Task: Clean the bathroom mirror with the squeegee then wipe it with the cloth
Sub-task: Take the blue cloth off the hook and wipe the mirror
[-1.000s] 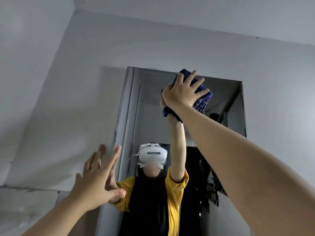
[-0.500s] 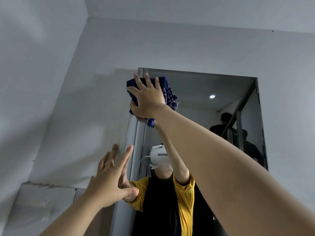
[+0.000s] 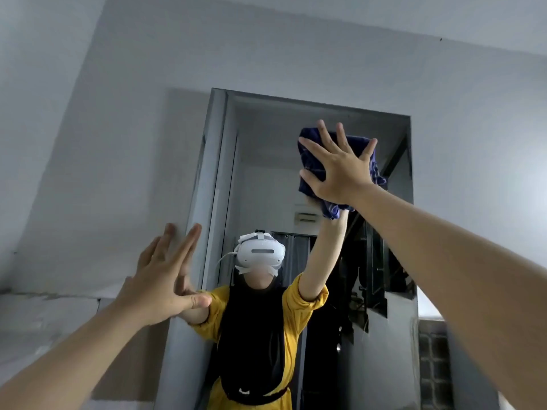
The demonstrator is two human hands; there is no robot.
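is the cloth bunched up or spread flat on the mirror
Bunched up. The cloth sits as a thick wad under the right hand, whose straight, spread fingers press it on the mirror; folds stick out below the palm.

No legible text, label, brand, number or sign was found on any surface in view. A small pale mark sits low on the long black garment [image 3: 254,335] reflected in the rectangular wall mirror [image 3: 393,161], near the bottom centre of the scene, but it is too small and blurred to read. The white head-worn headset [image 3: 260,254] in the reflection shows no readable marking.
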